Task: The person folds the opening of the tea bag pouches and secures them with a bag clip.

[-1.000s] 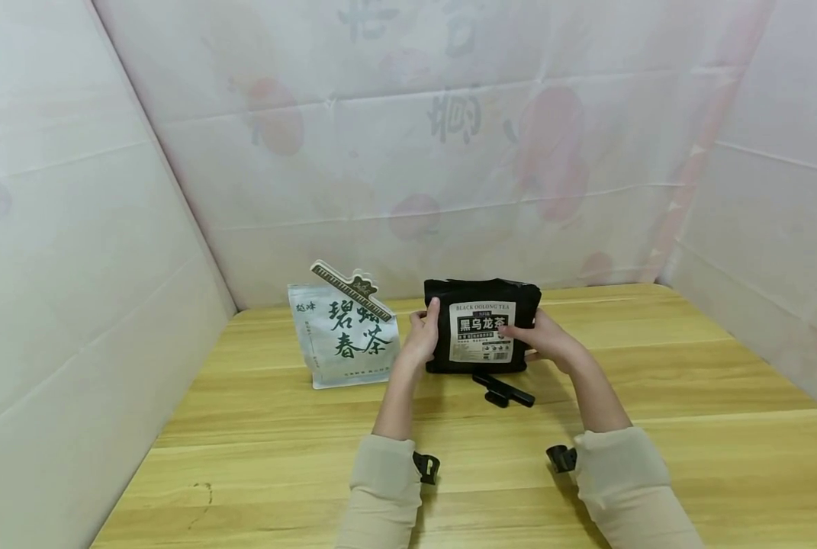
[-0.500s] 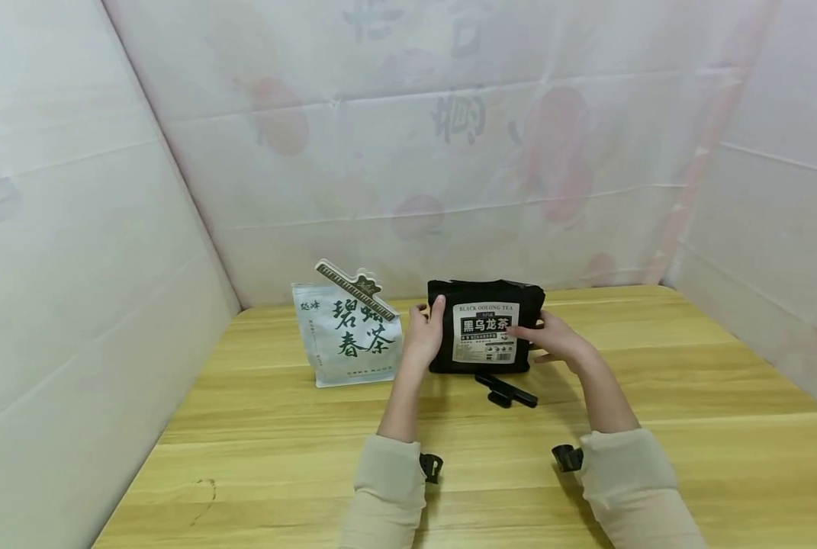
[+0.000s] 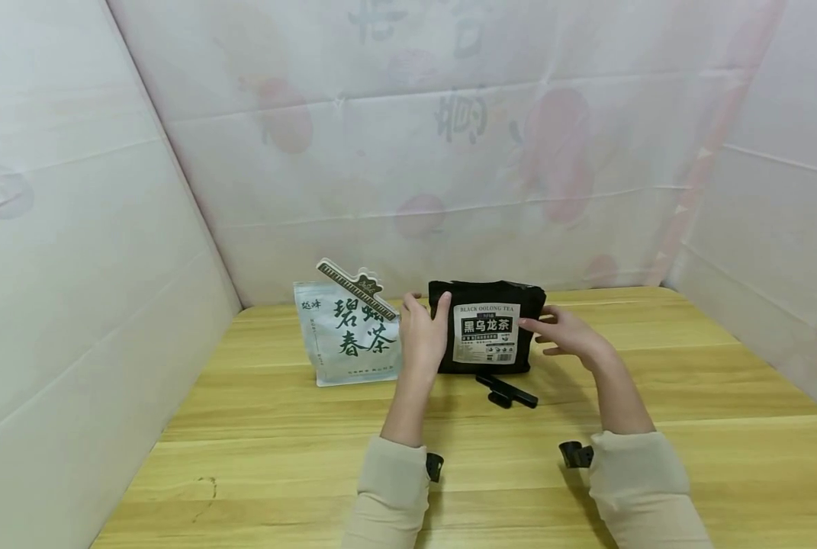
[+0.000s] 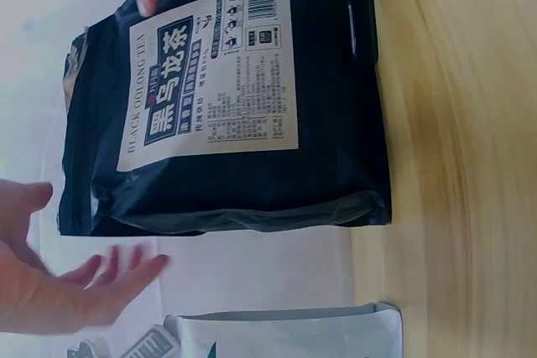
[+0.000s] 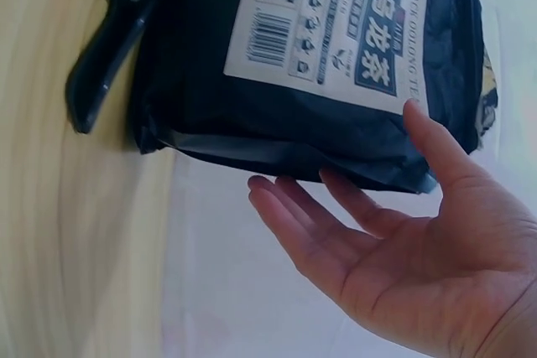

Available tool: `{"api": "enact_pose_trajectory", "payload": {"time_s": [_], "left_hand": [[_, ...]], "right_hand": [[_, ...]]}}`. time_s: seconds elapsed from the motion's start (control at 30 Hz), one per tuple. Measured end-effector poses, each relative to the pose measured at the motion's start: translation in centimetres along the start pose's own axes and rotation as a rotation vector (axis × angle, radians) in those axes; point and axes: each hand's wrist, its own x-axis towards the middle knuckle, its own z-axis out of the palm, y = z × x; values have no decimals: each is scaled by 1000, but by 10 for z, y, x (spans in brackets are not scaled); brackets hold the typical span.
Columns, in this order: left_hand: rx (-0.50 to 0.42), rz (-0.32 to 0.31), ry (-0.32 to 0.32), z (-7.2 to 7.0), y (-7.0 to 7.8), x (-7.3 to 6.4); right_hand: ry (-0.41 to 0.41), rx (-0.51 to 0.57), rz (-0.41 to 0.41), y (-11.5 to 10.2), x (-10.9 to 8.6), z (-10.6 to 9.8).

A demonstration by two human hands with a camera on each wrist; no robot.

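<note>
A black pouch of oolong tea (image 3: pixel 487 332) stands upright on the table with its pale label facing me. My left hand (image 3: pixel 423 335) is at the pouch's left side; in the left wrist view that same hand (image 4: pixel 67 278) is spread and apart from the pouch. On the opposite side, my right hand (image 3: pixel 567 335) has its fingers loosely extended. The right wrist view shows those fingertips (image 5: pixel 262 184) right at the pouch's side edge, thumb near the label. A black clip (image 3: pixel 507 391) lies on the table in front of the pouch.
Left of the pouch, a pale blue tea bag (image 3: pixel 346 343) stands close to my left hand, with a cream-and-dark ruler-like clip (image 3: pixel 358 288) slanted across its top corner. The wooden table (image 3: pixel 257 450) ends at a pale printed cloth backdrop (image 3: pixel 353 191).
Both hands have come away from the pouch, the left shifting left and the right moving right as their fingers loosened. The pouch stays standing; the clip has not moved.
</note>
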Motion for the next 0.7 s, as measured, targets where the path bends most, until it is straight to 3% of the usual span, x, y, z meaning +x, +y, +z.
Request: {"api": "enact_pose_trajectory", "payload": {"time_s": [0.17, 0.37, 0.57, 0.7], "left_hand": [[-14, 90, 134, 5, 3, -3], [-48, 392, 238, 14, 9, -7], [2, 645, 254, 24, 13, -10], [117, 768, 231, 29, 16, -7]], "right_hand": [[31, -11, -32, -3, -5, -7], [138, -19, -163, -3, -6, -9], [256, 15, -333, -4, 2, -2], [260, 39, -366, -3, 9, 3]]}}
